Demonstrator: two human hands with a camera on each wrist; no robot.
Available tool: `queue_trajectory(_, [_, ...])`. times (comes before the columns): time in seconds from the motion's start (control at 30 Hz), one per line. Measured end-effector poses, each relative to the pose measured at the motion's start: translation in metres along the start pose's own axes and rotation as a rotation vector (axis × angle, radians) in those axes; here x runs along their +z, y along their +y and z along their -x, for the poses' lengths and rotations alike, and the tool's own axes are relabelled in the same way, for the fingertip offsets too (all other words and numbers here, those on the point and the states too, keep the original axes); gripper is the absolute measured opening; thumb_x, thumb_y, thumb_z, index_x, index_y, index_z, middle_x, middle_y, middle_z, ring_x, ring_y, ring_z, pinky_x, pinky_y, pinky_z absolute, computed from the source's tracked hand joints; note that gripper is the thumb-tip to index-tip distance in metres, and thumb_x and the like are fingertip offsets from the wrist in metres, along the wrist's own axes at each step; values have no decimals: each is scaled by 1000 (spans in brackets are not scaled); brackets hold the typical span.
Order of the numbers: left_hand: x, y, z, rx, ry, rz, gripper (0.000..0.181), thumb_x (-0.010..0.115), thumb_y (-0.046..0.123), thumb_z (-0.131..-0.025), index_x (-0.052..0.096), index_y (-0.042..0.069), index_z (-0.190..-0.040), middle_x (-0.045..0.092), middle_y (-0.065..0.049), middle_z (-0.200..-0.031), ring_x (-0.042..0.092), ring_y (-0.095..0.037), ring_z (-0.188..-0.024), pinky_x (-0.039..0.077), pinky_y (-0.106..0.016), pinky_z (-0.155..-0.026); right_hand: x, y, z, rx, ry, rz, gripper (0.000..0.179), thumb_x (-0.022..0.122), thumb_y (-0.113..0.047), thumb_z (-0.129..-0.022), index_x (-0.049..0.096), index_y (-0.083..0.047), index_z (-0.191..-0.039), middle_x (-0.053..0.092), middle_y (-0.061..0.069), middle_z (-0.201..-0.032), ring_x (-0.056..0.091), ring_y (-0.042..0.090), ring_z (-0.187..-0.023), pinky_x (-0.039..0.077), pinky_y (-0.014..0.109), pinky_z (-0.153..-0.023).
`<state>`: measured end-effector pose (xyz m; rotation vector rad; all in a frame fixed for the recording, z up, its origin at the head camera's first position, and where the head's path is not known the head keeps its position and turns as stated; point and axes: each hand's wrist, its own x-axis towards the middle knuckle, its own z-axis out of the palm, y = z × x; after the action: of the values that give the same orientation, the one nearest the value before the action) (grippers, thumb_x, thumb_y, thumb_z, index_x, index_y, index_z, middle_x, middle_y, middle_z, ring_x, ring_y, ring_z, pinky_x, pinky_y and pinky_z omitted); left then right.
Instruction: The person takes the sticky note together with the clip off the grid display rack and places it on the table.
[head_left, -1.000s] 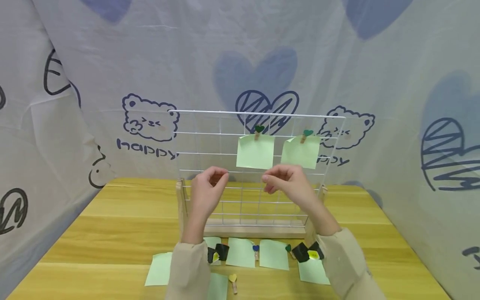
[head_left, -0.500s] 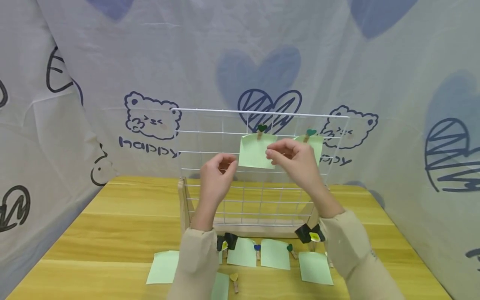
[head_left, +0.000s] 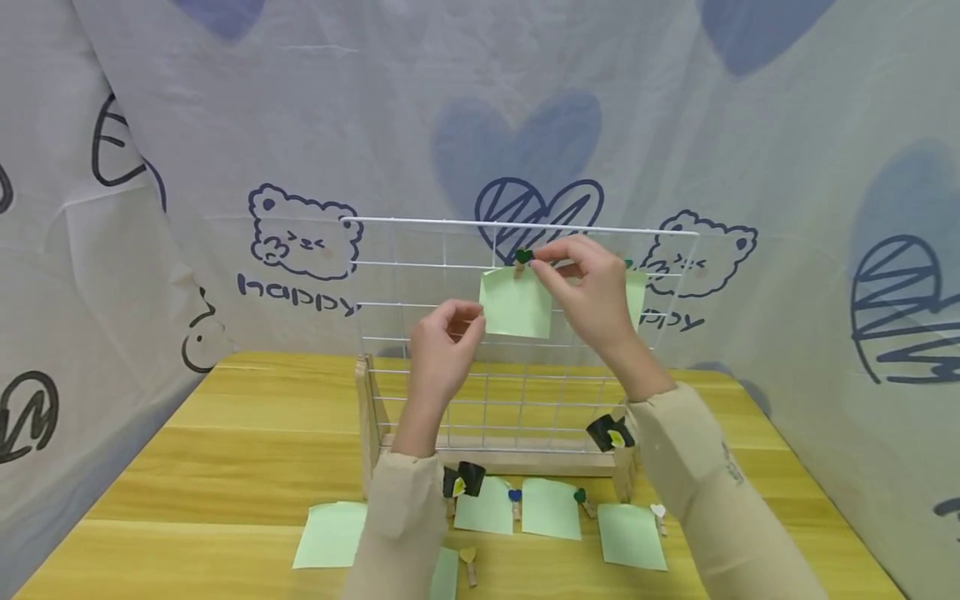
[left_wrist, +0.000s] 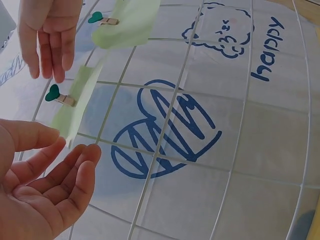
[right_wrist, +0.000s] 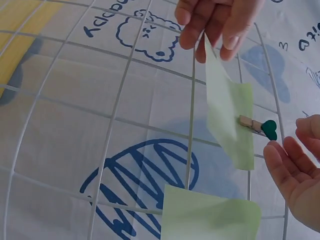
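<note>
A pale green paper note [head_left: 515, 304] hangs on a white wire grid [head_left: 420, 267], held by a small wooden clip with a dark green heart [head_left: 523, 257]. My right hand [head_left: 596, 292] is up beside this clip; in the right wrist view its thumb and fingers stand apart, fingertips right at the heart [right_wrist: 269, 130]. My left hand [head_left: 444, 350] is at the note's lower left edge, fingers loosely bent, the tips at the paper's corner in the right wrist view. A second note [head_left: 636, 293] with a teal heart clip is partly hidden behind my right hand.
The grid stands in a wooden base [head_left: 525, 462] on a wooden table [head_left: 247, 450]. Several green notes, such as one at the left [head_left: 330, 535], lie in front with heart clips, including a yellow one [head_left: 468, 565]. A printed curtain [head_left: 360, 108] hangs behind.
My right hand has risen from below the hanging notes to the dark green heart clip. My left hand has moved right and up to the note's left edge.
</note>
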<state>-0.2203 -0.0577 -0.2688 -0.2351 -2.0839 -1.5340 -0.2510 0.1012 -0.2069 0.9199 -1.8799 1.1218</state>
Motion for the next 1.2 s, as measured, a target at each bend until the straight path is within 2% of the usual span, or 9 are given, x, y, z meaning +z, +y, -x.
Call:
queue_trajectory(0.23, [3,3,-3,6,12,18,14,58,5,-83,62,-1,-95,63,-9,-87,57,-19,-75,48,-27,-67,4,2,-6,-51,15,39,6,64,8,-75,64,8,-82,62,15,-83,58,23,-79,50,23,-65])
queue_trajectory(0.43, [6,3,-6,30,23,46,14,57,1,-81,62,-2,-94,63,-11,-86,58,-20,-72,48,-27,-65,5,-1,-10,-89,-20,74,9,63,10,-75,64,7,-84,62,15,-84,58,22,-79,50,23,-66])
queue_trajectory(0.6, [8,3,-7,35,34,47,15,57,-4,-79,63,-3,-93,63,-13,-86,58,-20,-71,49,-27,-63,6,-1,-13,-75,-59,116,11,64,10,-74,64,7,-85,63,15,-87,59,21,-79,50,23,-64])
queue_trajectory(0.87, [10,3,-8,45,26,40,15,58,-8,-78,63,-4,-92,64,-13,-85,57,-20,-68,48,-26,-60,7,-1,-15,-74,-179,186,15,62,10,-75,64,6,-89,63,16,-95,59,24,-83,50,24,-63])
queue_trajectory(1.2, [8,3,-7,48,27,26,15,59,-8,-78,64,-3,-91,63,-12,-84,55,-18,-66,45,-23,-57,9,-2,-16,-74,-182,210,15,61,12,-75,64,6,-88,63,16,-94,59,24,-83,50,25,-64])
